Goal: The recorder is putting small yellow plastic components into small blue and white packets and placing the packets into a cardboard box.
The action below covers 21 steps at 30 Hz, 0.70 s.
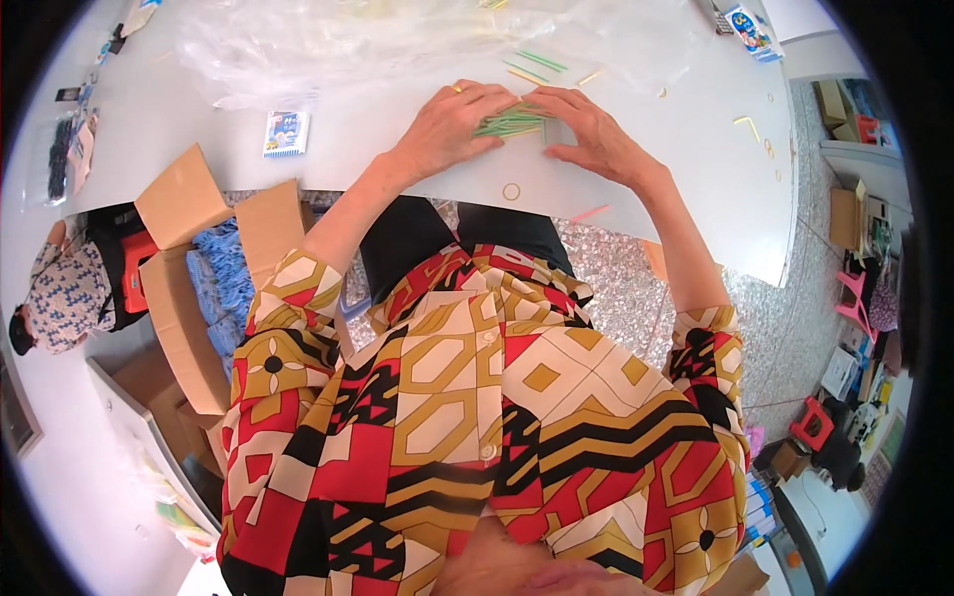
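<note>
A loose bunch of thin green sticks (512, 123), with a few yellowish ones among them, lies between my hands on the white table (378, 214). My left hand (445, 127) curls around the left end, fingers along the far side and thumb on the near side. At the right end, my right hand (593, 134) bends in the same way, its fingertips meeting the left ones at the far side. Whether the sticks are hollow is too small to tell. Just beyond my hands lie a few stray green sticks (542, 61). A thin tan ring (511, 192) rests near the front edge.
Clear plastic sheeting (298, 50) covers the far side of the table. A blue-and-white packet (286, 133) lies left, another (752, 33) far right. An open cardboard box (184, 298) with blue packs stands lower left. Another person (75, 288) is at the left.
</note>
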Tool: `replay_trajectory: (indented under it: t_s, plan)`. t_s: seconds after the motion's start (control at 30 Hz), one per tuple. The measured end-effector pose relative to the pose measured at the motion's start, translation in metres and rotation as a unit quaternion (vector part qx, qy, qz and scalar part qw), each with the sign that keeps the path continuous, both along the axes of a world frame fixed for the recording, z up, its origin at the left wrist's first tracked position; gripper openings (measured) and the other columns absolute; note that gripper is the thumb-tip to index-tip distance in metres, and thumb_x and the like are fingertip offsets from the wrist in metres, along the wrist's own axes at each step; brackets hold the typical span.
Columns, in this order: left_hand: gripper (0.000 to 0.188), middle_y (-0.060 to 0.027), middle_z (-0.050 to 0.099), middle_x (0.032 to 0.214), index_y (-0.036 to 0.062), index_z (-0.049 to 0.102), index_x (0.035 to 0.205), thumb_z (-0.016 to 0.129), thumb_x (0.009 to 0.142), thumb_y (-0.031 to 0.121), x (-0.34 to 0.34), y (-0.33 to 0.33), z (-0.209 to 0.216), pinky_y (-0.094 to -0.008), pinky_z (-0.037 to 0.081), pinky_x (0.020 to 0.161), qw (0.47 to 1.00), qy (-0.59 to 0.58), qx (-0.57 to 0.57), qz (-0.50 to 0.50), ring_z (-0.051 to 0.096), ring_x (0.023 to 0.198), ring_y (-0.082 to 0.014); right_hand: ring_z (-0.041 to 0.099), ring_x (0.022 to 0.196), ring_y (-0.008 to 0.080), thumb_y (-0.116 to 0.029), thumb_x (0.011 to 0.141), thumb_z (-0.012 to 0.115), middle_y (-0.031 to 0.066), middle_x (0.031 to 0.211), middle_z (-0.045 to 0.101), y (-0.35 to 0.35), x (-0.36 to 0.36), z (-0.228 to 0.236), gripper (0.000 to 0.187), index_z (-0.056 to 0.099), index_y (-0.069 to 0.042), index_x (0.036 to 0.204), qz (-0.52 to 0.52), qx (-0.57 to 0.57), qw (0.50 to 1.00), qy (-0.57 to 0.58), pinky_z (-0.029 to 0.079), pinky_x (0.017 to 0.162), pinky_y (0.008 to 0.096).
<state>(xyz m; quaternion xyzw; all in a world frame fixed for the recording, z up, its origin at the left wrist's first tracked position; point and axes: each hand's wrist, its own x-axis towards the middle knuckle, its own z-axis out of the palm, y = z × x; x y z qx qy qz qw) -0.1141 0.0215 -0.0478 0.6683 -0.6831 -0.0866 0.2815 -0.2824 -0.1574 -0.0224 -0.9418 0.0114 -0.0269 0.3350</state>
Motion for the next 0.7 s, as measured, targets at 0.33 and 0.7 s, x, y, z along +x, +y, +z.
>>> replay_trajectory:
  t_s: [0.33, 0.7]
  plan:
    - [0.048, -0.0058, 0.058, 0.105, 0.0077, 0.061, 0.112, 0.076, 0.068, 0.019, -0.016, 0.0, 0.006, -0.0355, 0.047, 0.083, 0.993, -0.008, -0.006, 0.115, 0.056, 0.098, -0.0256, 0.052, 0.11, 0.0298, -0.005, 0.077, 0.066, 0.0103, 0.12, 0.053, 0.0, 0.017, -0.006, 0.05, 0.05, -0.008, 0.124, 0.043, -0.04, 0.997, -0.043, 0.045, 0.092, 0.0396]
    - [0.022, -0.0061, 0.06, 0.089, 0.0056, 0.064, 0.093, 0.071, 0.073, 0.011, 0.0, -0.019, 0.004, -0.035, 0.049, 0.072, 0.997, -0.048, -0.017, 0.064, 0.059, 0.082, -0.0248, 0.054, 0.103, 0.0299, -0.007, 0.076, 0.066, 0.0103, 0.105, 0.058, 0.009, 0.033, -0.016, 0.035, 0.053, -0.006, 0.109, 0.002, -0.124, 0.991, -0.056, 0.045, 0.087, 0.0407]
